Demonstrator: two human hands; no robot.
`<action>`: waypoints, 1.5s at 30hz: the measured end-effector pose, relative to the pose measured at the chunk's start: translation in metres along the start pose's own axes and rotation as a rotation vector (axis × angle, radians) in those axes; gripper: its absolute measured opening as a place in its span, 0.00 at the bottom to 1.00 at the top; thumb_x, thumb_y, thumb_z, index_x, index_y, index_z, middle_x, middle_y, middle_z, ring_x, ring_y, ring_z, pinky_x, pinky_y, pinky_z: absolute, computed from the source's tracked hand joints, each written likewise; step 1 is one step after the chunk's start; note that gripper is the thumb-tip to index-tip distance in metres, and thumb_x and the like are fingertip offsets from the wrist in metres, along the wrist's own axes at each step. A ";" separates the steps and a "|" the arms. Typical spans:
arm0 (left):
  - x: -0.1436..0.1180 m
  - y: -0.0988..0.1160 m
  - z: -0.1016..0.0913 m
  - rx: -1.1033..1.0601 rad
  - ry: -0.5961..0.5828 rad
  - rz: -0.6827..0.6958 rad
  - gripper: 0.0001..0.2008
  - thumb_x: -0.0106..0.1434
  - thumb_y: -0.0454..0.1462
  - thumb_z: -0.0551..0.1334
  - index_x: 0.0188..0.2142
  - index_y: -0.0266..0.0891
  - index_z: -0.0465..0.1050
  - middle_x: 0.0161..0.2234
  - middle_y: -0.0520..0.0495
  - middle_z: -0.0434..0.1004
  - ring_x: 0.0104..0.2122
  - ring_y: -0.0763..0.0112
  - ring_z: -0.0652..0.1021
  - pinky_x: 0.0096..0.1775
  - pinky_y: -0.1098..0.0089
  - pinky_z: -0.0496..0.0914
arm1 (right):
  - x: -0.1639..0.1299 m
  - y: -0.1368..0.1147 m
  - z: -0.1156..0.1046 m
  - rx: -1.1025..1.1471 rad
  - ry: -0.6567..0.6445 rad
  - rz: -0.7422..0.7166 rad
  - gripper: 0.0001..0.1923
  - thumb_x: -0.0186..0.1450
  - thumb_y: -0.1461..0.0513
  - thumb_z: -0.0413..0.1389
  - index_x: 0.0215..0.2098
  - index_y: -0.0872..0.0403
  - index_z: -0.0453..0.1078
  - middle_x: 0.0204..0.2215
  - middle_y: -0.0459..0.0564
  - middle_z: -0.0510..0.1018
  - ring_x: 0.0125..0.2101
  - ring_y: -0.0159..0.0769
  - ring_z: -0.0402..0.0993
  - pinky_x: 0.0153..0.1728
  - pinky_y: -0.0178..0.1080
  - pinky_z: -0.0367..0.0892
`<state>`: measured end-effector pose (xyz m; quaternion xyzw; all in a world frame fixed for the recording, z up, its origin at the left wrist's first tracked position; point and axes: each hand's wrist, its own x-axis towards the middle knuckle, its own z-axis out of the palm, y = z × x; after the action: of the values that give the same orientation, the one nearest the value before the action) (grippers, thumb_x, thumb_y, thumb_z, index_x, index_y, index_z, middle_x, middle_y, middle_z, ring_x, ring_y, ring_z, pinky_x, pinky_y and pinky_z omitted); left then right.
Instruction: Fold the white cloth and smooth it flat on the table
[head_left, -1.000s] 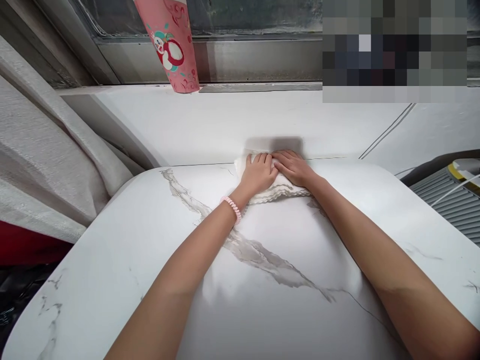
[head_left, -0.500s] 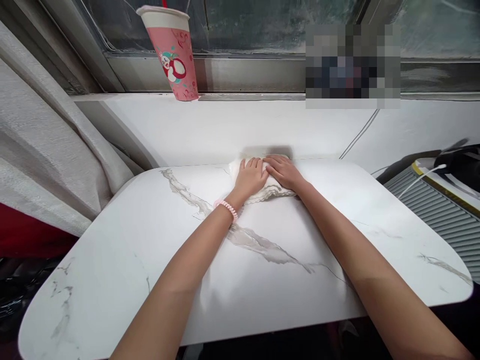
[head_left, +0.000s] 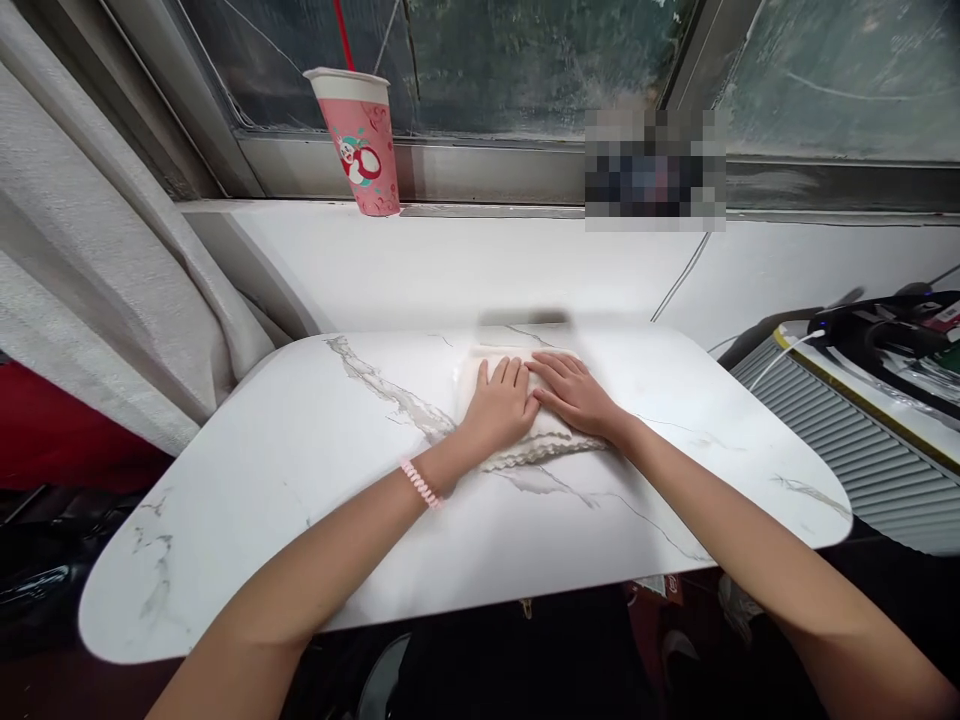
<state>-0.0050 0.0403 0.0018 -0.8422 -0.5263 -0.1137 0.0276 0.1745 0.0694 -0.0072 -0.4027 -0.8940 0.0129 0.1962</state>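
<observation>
Both palms lie flat on a folded cream cloth (head_left: 551, 445) with a wavy edge, pressed against the white marble-patterned tabletop (head_left: 247, 430). My left hand (head_left: 501, 405) covers the cloth's left part, fingers pointing toward the wall; a pink coiled band (head_left: 420, 484) circles that wrist. On the cloth's right part rests my right hand (head_left: 574, 392), its fingers stretched out and angled left. The two thumb sides meet near the middle of the cloth. Neither hand grips the cloth; part of it is hidden under the palms.
A pink paper cup (head_left: 361, 150) with a red straw stands on the window sill. Right of it is a blurred-out patch. A grey curtain (head_left: 97, 250) hangs at the left. Beyond the table's right end is a grey ribbed unit (head_left: 817, 440) with cables and black items on top.
My hands and the cloth have slid back from the wall edge toward me, over the grey vein. The camera view has also shifted, and my elbows are bent more outward.
</observation>
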 end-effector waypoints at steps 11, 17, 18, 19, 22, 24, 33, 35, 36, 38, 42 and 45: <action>-0.051 0.050 -0.008 0.022 0.018 0.062 0.28 0.72 0.40 0.45 0.64 0.22 0.60 0.65 0.28 0.60 0.66 0.46 0.61 0.65 0.43 0.54 | -0.062 -0.029 -0.017 0.042 0.036 -0.037 0.28 0.74 0.49 0.39 0.67 0.52 0.58 0.64 0.57 0.65 0.66 0.47 0.56 0.66 0.56 0.52; -0.075 0.074 -0.016 0.051 -0.016 0.190 0.30 0.72 0.42 0.45 0.64 0.20 0.60 0.65 0.25 0.58 0.66 0.43 0.60 0.64 0.43 0.55 | -0.102 -0.043 -0.029 0.091 0.069 -0.049 0.28 0.72 0.52 0.47 0.68 0.48 0.54 0.66 0.54 0.63 0.66 0.49 0.55 0.66 0.58 0.53; -0.077 0.077 -0.017 0.052 -0.018 0.208 0.30 0.72 0.43 0.45 0.64 0.19 0.60 0.65 0.25 0.58 0.66 0.42 0.60 0.64 0.43 0.56 | -0.107 -0.044 -0.032 0.096 0.058 -0.034 0.29 0.72 0.52 0.48 0.69 0.48 0.53 0.66 0.54 0.62 0.66 0.50 0.55 0.66 0.59 0.53; -0.078 0.080 -0.017 0.053 -0.020 0.221 0.31 0.72 0.43 0.45 0.64 0.19 0.60 0.65 0.25 0.58 0.66 0.42 0.60 0.64 0.43 0.56 | -0.110 -0.046 -0.035 0.098 0.049 -0.019 0.29 0.71 0.53 0.49 0.69 0.48 0.53 0.66 0.54 0.62 0.66 0.51 0.55 0.65 0.59 0.53; -0.076 0.083 -0.017 0.042 -0.030 0.240 0.31 0.72 0.43 0.45 0.64 0.19 0.59 0.66 0.24 0.57 0.66 0.41 0.59 0.64 0.43 0.56 | -0.115 -0.045 -0.039 0.105 0.046 -0.003 0.29 0.71 0.54 0.51 0.68 0.48 0.54 0.65 0.54 0.63 0.65 0.52 0.56 0.64 0.60 0.55; -0.073 0.083 -0.016 0.028 -0.035 0.242 0.30 0.72 0.42 0.45 0.64 0.19 0.59 0.65 0.24 0.58 0.66 0.41 0.59 0.64 0.43 0.55 | -0.113 -0.042 -0.040 0.118 0.050 -0.006 0.28 0.71 0.55 0.51 0.67 0.48 0.55 0.64 0.55 0.64 0.64 0.52 0.58 0.63 0.60 0.56; -0.023 0.076 -0.002 -0.029 -0.023 0.171 0.28 0.71 0.41 0.47 0.63 0.21 0.61 0.65 0.25 0.59 0.66 0.45 0.60 0.65 0.45 0.54 | -0.079 0.007 -0.034 0.134 0.047 -0.037 0.22 0.72 0.55 0.47 0.63 0.48 0.60 0.61 0.56 0.68 0.61 0.51 0.62 0.60 0.58 0.59; -0.005 0.073 0.003 -0.051 -0.023 0.134 0.27 0.72 0.40 0.46 0.63 0.22 0.60 0.66 0.27 0.59 0.66 0.47 0.60 0.65 0.46 0.52 | -0.067 0.024 -0.033 0.134 0.045 -0.027 0.21 0.73 0.54 0.46 0.62 0.48 0.61 0.60 0.55 0.68 0.61 0.51 0.63 0.61 0.57 0.59; 0.005 0.070 0.006 -0.063 -0.022 0.118 0.27 0.72 0.40 0.46 0.63 0.22 0.60 0.66 0.28 0.59 0.66 0.48 0.60 0.66 0.46 0.51 | -0.061 0.031 -0.032 0.132 0.050 -0.018 0.21 0.73 0.54 0.45 0.61 0.48 0.62 0.60 0.55 0.68 0.61 0.51 0.63 0.61 0.57 0.59; 0.025 0.064 0.010 -0.091 -0.018 0.094 0.27 0.72 0.40 0.46 0.63 0.24 0.60 0.66 0.30 0.60 0.66 0.51 0.60 0.67 0.48 0.50 | -0.048 0.046 -0.029 0.118 0.063 -0.006 0.21 0.73 0.53 0.43 0.61 0.48 0.63 0.60 0.55 0.69 0.61 0.50 0.63 0.61 0.56 0.59; 0.064 0.046 0.016 -0.157 -0.005 0.060 0.25 0.72 0.40 0.47 0.63 0.28 0.61 0.65 0.35 0.62 0.66 0.57 0.61 0.67 0.53 0.49 | -0.019 0.072 -0.021 0.060 0.066 -0.028 0.23 0.74 0.54 0.40 0.61 0.51 0.63 0.59 0.57 0.70 0.60 0.50 0.64 0.61 0.56 0.59; 0.089 0.034 0.019 -0.195 -0.015 0.051 0.25 0.72 0.41 0.47 0.63 0.29 0.60 0.65 0.36 0.63 0.65 0.59 0.61 0.68 0.55 0.48 | 0.001 0.091 -0.015 0.022 0.082 -0.001 0.23 0.73 0.53 0.38 0.60 0.51 0.64 0.58 0.58 0.71 0.59 0.51 0.65 0.60 0.57 0.60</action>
<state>0.0659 0.1063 0.0055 -0.8549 -0.4912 -0.1571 -0.0556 0.2441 0.1299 -0.0094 -0.4001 -0.8853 0.0060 0.2369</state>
